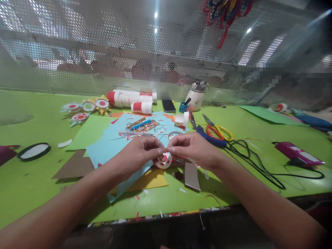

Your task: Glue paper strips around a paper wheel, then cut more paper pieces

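Above blue paper (109, 147): left hand (141, 150), right hand (193, 148) pinch paper ring (164, 160).

Both hands (141, 152) (193, 149) together, fingertips pinched.

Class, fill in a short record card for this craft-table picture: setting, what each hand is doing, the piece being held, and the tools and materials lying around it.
Setting: green table with a perforated screen behind
Left hand: pinches the paper ring
Right hand: pinches the same ring from the other side
Held piece: red-and-white paper ring, above the sheets
Under the hands: blue paper sheet, yellow sheet
Tools: scissors, glue gun with black cord
Far side: phone, bottle, paper rolls, finished paper flowers
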`<state>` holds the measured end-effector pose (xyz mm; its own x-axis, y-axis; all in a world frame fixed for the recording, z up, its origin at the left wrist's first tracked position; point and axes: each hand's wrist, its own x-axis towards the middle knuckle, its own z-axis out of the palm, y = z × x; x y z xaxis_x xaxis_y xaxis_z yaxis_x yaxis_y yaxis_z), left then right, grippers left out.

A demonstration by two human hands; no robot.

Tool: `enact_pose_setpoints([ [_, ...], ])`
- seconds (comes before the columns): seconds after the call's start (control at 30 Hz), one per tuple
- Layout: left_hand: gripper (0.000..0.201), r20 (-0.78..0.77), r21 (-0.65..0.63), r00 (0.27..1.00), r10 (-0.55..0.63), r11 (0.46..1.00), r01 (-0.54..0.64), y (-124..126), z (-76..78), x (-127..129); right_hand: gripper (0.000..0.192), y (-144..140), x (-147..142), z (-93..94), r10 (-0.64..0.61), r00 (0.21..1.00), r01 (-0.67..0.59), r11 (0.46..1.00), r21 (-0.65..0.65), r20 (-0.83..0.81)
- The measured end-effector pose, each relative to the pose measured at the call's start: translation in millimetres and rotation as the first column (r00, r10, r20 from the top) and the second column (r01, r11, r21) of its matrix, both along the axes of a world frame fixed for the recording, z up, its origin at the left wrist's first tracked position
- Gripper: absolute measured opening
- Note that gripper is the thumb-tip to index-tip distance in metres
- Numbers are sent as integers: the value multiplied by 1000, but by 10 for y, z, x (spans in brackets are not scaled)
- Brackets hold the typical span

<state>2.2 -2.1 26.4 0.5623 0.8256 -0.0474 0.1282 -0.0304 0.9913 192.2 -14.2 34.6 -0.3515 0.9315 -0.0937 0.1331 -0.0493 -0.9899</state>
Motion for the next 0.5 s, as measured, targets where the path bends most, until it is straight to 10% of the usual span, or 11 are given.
enact_pose_setpoints([
  [0.33, 18, -77, 55, 997, -12, 998, 17, 63, -35, -28, 20, 26, 48, -5, 6, 998, -8, 1000, 26, 64],
  [0.5, 24, -335, 394, 927, 167, 919, -23, 160, -36, -101, 16, 125, 120, -61, 22, 986, -27, 999, 27, 163],
])
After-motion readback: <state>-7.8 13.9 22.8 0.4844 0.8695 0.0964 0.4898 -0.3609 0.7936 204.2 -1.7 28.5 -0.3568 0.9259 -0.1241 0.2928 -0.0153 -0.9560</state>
